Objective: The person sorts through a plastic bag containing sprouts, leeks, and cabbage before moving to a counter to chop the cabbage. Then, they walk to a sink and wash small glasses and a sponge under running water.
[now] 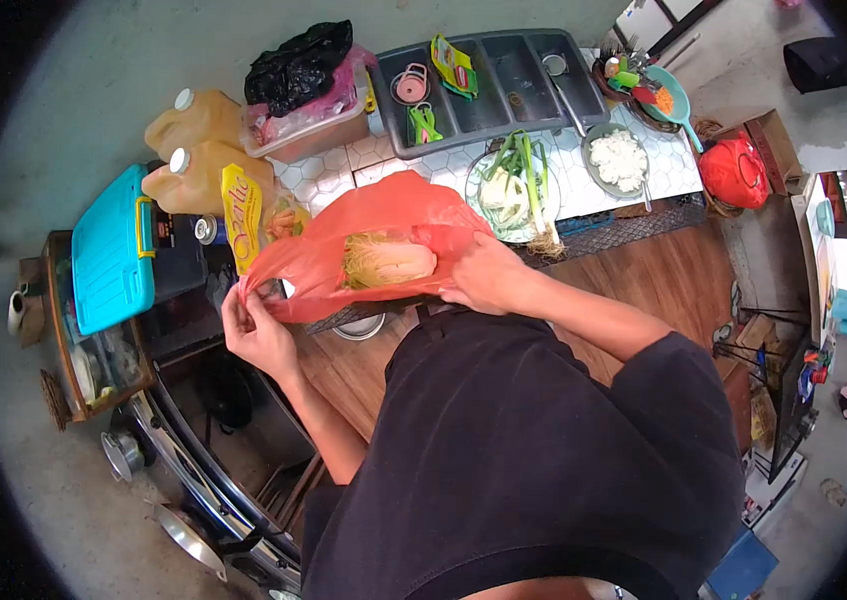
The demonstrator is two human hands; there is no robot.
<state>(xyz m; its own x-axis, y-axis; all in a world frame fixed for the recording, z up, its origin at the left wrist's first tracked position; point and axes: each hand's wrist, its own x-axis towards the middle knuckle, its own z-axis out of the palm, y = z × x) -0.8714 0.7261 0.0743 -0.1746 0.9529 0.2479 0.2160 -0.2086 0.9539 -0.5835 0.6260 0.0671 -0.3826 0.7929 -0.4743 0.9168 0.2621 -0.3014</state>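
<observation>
A thin red plastic bag point(403, 200) is stretched between my two hands over the near edge of the tiled counter. Inside its mouth lies a napa cabbage point(393, 262), pale with yellow-green leaves. My left hand point(258, 330) pinches the bag's left end, where the handle is gathered. On the other side, my right hand point(486, 277) is closed on the bag's right edge, beside the cabbage. Just beyond my right hand a plate point(477, 190) holds green onions point(541, 185) and a pale leafy vegetable point(505, 197).
A grey compartment tray point(498, 85) lies at the back of the counter point(573, 203). A bowl of white rice point(618, 161) stands at the right. Left are oil jugs point(205, 175), a yellow garlic packet point(240, 215) and a turquoise-lidded box point(111, 255). A stove point(213, 480) sits lower left.
</observation>
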